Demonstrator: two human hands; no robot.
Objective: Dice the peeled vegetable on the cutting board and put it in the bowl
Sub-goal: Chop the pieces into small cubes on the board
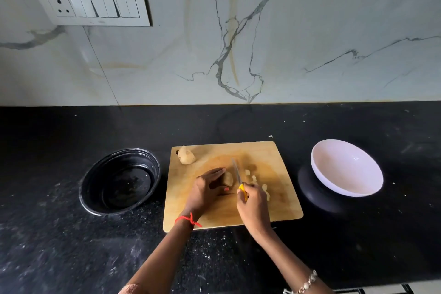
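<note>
Left to right: a black bowl (119, 181) stands on the dark counter (59, 234), just beside the cutting board (214, 212). A spare potato piece (186, 155) lies at the board's far left corner. At mid-board I see the left hand (206, 190) curled over the peeled vegetable (228, 178), pinning it down. The knife (237, 170) sets its blade against the vegetable's right face, its yellow handle gripped by the right hand (254, 207). A few diced pieces (254, 178) lie just right of the blade. Farther right, a white bowl (346, 167) leans tilted on a dark base, with nothing visible inside. I judge that dicing is under way and the transfer not yet begun. The next cut calls for fingertips tucked back from the blade.
</note>
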